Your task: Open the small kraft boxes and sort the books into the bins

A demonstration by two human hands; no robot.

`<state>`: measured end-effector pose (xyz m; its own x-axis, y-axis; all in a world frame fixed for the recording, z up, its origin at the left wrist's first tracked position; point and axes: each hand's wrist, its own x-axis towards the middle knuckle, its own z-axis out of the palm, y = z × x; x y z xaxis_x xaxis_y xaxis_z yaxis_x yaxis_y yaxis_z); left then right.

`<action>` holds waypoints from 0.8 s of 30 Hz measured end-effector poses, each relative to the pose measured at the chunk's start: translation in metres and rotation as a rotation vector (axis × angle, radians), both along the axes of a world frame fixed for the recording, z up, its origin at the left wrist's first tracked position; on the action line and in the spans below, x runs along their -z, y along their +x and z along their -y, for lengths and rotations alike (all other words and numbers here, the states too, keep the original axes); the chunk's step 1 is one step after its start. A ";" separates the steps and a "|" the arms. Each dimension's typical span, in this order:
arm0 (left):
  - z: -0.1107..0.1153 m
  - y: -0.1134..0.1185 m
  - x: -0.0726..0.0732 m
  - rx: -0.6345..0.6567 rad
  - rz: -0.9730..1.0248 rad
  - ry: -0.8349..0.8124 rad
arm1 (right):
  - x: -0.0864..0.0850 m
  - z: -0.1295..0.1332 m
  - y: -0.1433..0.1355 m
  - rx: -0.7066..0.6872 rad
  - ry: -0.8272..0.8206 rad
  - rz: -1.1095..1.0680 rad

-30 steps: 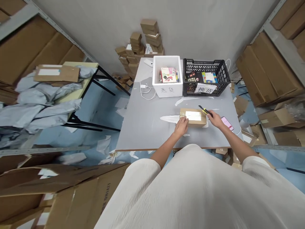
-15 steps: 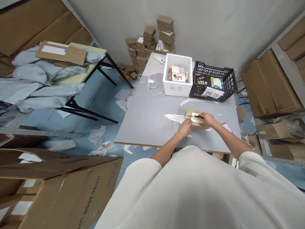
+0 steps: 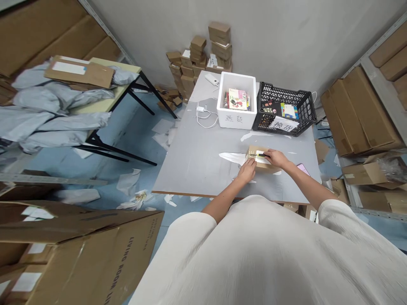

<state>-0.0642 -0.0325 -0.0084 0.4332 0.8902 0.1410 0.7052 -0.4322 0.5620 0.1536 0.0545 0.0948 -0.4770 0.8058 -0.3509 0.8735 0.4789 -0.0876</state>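
Observation:
A small cardboard box (image 3: 267,167) with a white label lies on the grey table (image 3: 190,165). My right hand (image 3: 276,158) is closed round the yellow-and-black handle of a utility knife (image 3: 261,155), whose tip points left across the top of the box. At the box's near left corner, my left hand (image 3: 247,170) grips it with the fingers bent onto the top. The knife tip lies close to those fingers; whether it cuts into the tape cannot be made out. A strip of white paper (image 3: 233,157) sticks out to the left of the box.
Behind the box stand a white foam box (image 3: 238,121) and a black plastic crate (image 3: 307,114), both with small packages inside. A phone (image 3: 303,169) lies right of my right forearm. A white charger cable (image 3: 206,118) curls at the left. Paper scraps litter the floor.
The camera view has shifted slightly. Both hands, the knife and the box stay almost where they were; the knife has barely moved across the box top.

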 end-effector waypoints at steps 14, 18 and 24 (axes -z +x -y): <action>0.001 0.002 -0.009 -0.041 -0.029 -0.008 | -0.016 0.000 0.000 -0.019 -0.036 0.145; 0.002 0.003 -0.010 -0.043 -0.049 -0.012 | -0.022 0.002 0.005 -0.009 -0.037 0.164; 0.001 0.005 -0.012 -0.060 -0.070 -0.043 | -0.031 0.003 0.029 0.022 -0.041 0.196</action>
<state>-0.0597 -0.0338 0.0039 0.3859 0.9196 0.0733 0.7676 -0.3641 0.5274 0.1830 0.0514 0.1255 -0.3789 0.7986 -0.4677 0.8860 0.4590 0.0658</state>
